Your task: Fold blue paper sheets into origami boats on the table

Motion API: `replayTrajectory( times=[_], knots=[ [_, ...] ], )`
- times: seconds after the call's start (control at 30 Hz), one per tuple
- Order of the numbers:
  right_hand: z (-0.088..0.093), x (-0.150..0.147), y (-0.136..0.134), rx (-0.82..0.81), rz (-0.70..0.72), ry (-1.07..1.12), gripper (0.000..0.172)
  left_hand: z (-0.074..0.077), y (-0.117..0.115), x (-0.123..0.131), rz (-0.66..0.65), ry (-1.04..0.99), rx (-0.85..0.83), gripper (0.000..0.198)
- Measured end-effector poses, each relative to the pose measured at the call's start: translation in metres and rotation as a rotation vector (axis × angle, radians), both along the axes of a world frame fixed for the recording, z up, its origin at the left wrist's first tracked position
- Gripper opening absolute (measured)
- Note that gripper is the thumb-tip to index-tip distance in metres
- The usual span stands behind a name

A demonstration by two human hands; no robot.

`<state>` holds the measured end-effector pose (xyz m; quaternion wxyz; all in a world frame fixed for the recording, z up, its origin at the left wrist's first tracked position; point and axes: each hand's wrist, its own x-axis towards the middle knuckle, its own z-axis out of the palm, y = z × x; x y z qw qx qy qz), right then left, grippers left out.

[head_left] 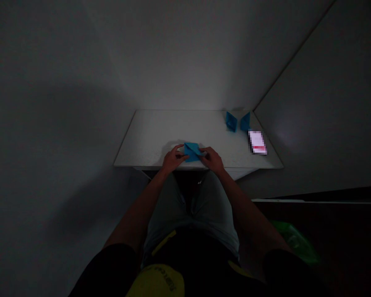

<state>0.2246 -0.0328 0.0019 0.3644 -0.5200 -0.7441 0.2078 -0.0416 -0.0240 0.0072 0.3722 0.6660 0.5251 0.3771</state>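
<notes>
A piece of blue folded paper [191, 152] lies at the front of the white table [151, 136], pinched between my left hand [173, 159] and my right hand [212, 160]. Both hands press its opposite corners, and my fingers hide part of it. Toward the back right stand two more blue paper folds, one [231, 121] beside the other [245, 122], well away from my right hand. They look like origami shapes, but the dim light hides their detail.
A blurred white and pink rectangle [257, 142], perhaps a phone or card, lies near the table's right edge. Pale walls meet behind the table. My legs are below its front edge, with a green bag [293, 243] low to the right.
</notes>
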Motion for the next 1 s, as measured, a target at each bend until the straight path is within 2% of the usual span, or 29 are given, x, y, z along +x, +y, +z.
replayTrajectory(
  times=[0.13, 0.23, 0.3, 0.4, 0.47, 0.63, 0.73, 0.8, 1.0],
  knots=[
    [0.000, -0.002, -0.003, 0.101, 0.160, -0.226, 0.038, 0.002, -0.001, -0.002, -0.020, 0.045, -0.009, 0.081],
    [-0.004, 0.003, -0.001, 0.132, 0.238, -0.225, 0.035, 0.002, 0.000, -0.002, 0.042, 0.120, 0.084, 0.084],
    [-0.007, 0.007, 0.001, 0.119, 0.253, -0.166, 0.033, 0.002, 0.002, -0.001, 0.063, 0.236, 0.163, 0.066],
    [-0.012, 0.011, 0.003, 0.082, 0.173, -0.058, 0.030, 0.001, 0.005, 0.000, 0.062, 0.376, 0.237, 0.027],
    [-0.015, 0.010, 0.006, 0.049, 0.110, -0.027, 0.031, 0.001, 0.005, 0.002, 0.052, 0.407, 0.245, 0.015],
    [-0.012, 0.005, 0.007, -0.025, -0.001, -0.044, 0.029, 0.002, 0.003, 0.005, 0.049, 0.388, 0.205, 0.018],
    [-0.007, 0.002, 0.003, -0.022, -0.028, -0.087, 0.037, 0.005, 0.000, 0.006, 0.095, 0.344, 0.192, 0.034],
    [-0.004, 0.002, 0.001, -0.007, -0.009, -0.141, 0.038, 0.007, -0.001, 0.006, 0.088, 0.338, 0.192, 0.038],
    [-0.003, 0.001, 0.001, 0.103, 0.139, -0.303, 0.036, 0.008, -0.001, 0.007, 0.050, 0.420, 0.215, 0.028]
  ],
)
